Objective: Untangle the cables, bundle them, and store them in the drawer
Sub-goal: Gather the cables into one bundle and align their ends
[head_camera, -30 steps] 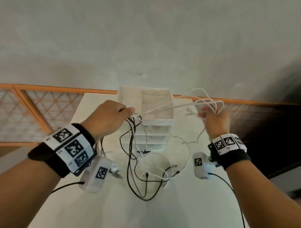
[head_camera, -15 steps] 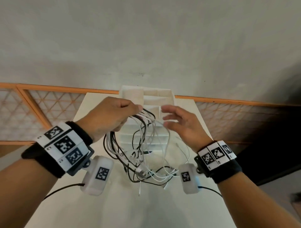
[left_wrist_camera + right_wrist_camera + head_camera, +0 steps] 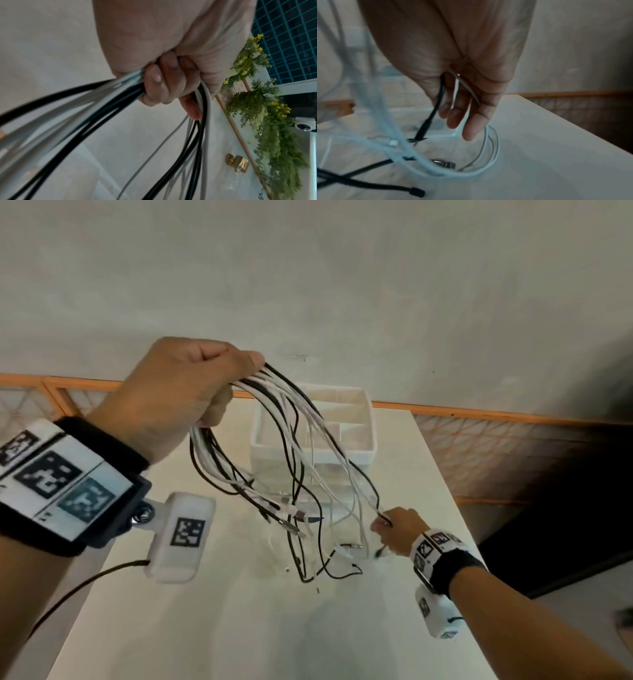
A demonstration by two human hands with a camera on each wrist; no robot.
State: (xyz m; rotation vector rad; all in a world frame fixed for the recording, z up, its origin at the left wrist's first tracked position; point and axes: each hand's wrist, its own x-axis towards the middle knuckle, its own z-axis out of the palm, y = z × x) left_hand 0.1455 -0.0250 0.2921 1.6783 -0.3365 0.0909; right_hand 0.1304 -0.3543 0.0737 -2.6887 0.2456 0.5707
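Left hand [image 3: 178, 395] raised well above bench [image 3: 212, 628], up from drawer-top height half a second ago. Grip clenched round gathered loops of black and white cables [image 3: 298, 446]; same fist clear in wrist view [image 3: 164, 83]. Right hand [image 3: 397, 530] dropped from beside the left down to the loose ends near bench level, just right of the drawer unit [image 3: 346, 419]. Right grip: fingers mostly extended, yet one black lead [image 3: 441, 93] and a thin pale one run out from under palm and thumb, so pinching a couple of ends, lightly. Bundle now stretched between the two hands; plug ends dangle mid-span, a few tails still on the bench. Reads as combing strands straight for coiling. Untangling looks mostly done, bundling not yet, nothing stored. Whether any drawer stands open: cannot tell.
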